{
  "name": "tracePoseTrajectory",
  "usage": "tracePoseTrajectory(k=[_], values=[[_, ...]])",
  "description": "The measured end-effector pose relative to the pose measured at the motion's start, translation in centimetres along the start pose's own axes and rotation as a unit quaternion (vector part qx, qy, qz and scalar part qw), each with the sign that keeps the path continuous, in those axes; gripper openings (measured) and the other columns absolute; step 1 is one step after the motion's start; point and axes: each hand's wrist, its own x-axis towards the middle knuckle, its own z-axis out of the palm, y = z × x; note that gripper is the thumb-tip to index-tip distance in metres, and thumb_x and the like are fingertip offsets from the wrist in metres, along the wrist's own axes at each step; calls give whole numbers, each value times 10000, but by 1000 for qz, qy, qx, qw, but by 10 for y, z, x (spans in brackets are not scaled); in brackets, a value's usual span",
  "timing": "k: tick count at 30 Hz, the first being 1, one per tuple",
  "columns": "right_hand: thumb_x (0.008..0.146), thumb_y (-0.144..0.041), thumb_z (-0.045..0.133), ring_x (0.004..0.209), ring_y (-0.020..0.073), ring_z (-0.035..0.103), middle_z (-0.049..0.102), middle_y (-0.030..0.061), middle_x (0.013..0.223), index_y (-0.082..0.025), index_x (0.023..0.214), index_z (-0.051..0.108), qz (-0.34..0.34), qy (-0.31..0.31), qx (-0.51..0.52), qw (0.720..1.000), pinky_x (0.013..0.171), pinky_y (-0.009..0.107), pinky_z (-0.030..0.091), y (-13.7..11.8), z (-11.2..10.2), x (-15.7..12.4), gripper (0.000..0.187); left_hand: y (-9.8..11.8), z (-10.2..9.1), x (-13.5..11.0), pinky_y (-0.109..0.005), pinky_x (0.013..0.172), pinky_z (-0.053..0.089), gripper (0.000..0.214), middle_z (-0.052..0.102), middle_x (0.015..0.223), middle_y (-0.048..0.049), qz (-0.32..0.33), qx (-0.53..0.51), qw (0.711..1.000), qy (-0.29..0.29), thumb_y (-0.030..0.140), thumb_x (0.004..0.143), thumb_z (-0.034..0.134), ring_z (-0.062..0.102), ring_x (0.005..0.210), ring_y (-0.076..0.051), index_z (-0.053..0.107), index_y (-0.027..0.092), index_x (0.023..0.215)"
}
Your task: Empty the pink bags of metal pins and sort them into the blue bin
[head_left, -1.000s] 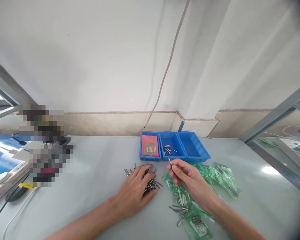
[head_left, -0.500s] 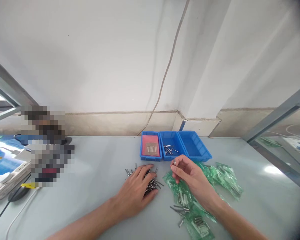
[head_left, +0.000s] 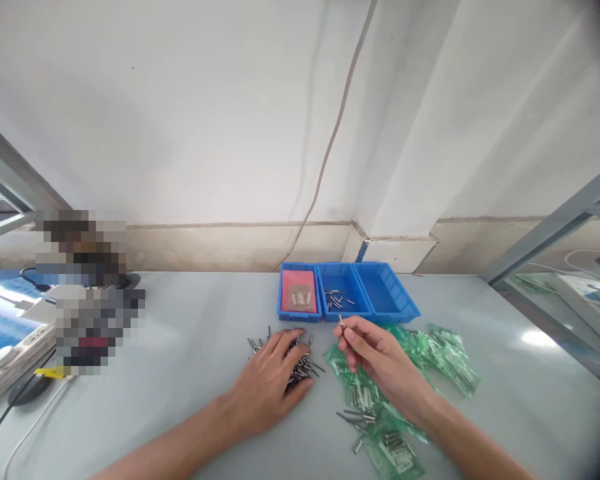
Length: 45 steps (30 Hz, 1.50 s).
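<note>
My left hand (head_left: 269, 380) lies palm down on a pile of small metal pins (head_left: 300, 365), fingers spread over them. A single metal pin (head_left: 341, 323) is pinched between thumb and fingers of my right hand (head_left: 375, 353), its tip pointing up, just in front of the blue trays. The hand hovers over several green plastic packets (head_left: 380, 400) that hold more pins. The blue tray (head_left: 365, 293) has three compartments: the left one with a pink sheet (head_left: 299, 291), the middle one with a few loose pins (head_left: 336, 299), the right one bare.
More green packets (head_left: 447, 353) lie to the right. Loose pins (head_left: 355, 420) rest near my right forearm. A white power strip (head_left: 10, 353) and cables sit at the far left beside a blurred patch. A metal frame post (head_left: 550, 230) rises at the right. A wall stands behind.
My right hand turned the pin between its fingers and shifted slightly left. My left hand stayed on the pile.
</note>
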Motion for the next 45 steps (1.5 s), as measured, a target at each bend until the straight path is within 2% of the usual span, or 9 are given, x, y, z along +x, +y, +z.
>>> tracePoseTrajectory(k=[5, 13, 20, 24, 28, 31, 34, 37, 45], values=[[1056, -529, 680, 683, 116, 477, 600, 3, 906, -215, 1048, 730, 19, -4, 38, 999, 644, 265, 439, 0, -1, 1, 318, 1, -1, 1, -559, 1149, 539, 367, 541, 1558, -134, 3, -5, 1000, 3, 334, 1064, 640, 519, 1447, -341, 561, 235, 1407], [946, -529, 818, 657, 138, 513, 563, -39, 755, -236, 967, 692, -23, 52, -55, 997, 635, 275, 445, -1, -1, 2, 320, 1, -3, 1, -518, 1122, 558, 348, 566, 1511, -123, 6, -18, 1000, 9, 331, 1065, 633, 553, 1400, -320, 562, 243, 1394], [995, -597, 728, 521, 89, 447, 532, -57, 706, -221, 852, 600, 14, 93, -7, 996, 523, 246, 359, -3, 1, 3, 422, 1, -2, 0, -518, 1123, 550, 336, 555, 1514, -123, 5, -21, 1000, 1, 332, 1074, 622, 542, 1397, -325, 550, 247, 1392], [1011, -610, 690, 531, 95, 474, 614, -21, 826, -230, 1057, 692, -8, 115, 6, 993, 509, 255, 396, -5, 4, 5, 383, 1, -1, 0, -512, 1102, 562, 341, 552, 1514, -124, 2, -22, 1000, -1, 326, 1070, 626, 548, 1384, -326, 549, 246, 1393], [1051, -568, 637, 596, 148, 547, 658, -1, 864, -262, 1158, 694, -38, 84, -108, 990, 548, 292, 459, -1, 4, 5, 329, 1, -2, 1, -503, 1098, 564, 331, 565, 1500, -124, 8, -20, 1000, 7, 317, 1069, 623, 555, 1382, -324, 559, 248, 1387], [1085, -452, 614, 814, 228, 640, 703, 35, 935, -271, 1102, 711, -104, 35, -296, 949, 741, 371, 533, 5, 3, 3, 206, 2, -3, 1, -511, 1117, 551, 336, 563, 1504, -119, 10, -20, 1000, 11, 313, 1065, 629, 550, 1390, -323, 560, 247, 1388], [1099, -332, 609, 1056, 294, 620, 722, 72, 1127, -282, 1192, 711, -188, -26, -461, 867, 954, 473, 500, 11, 5, -1, 147, 1, -2, 1, -503, 1112, 553, 331, 554, 1508, -120, 7, -23, 1000, 10, 305, 1067, 626, 558, 1380, -318, 560, 244, 1385], [1072, -297, 678, 1076, 301, 591, 709, 72, 1175, -279, 1232, 691, -208, -63, -545, 810, 955, 480, 483, 13, 10, -4, 161, 1, 0, 0, -476, 1080, 570, 340, 574, 1467, -119, 10, -25, 1000, 15, 297, 1067, 627, 593, 1331, -306, 560, 239, 1395], [1080, -241, 675, 1018, 268, 571, 696, 32, 1077, -257, 1053, 660, -220, -96, -591, 770, 918, 436, 440, 13, 14, -5, 35, 1, -1, 3, -423, 1048, 564, 156, 640, 1311, -86, 30, -45, 998, 26, 228, 1091, 592, 621, 1228, -259, 619, 226, 1245]])
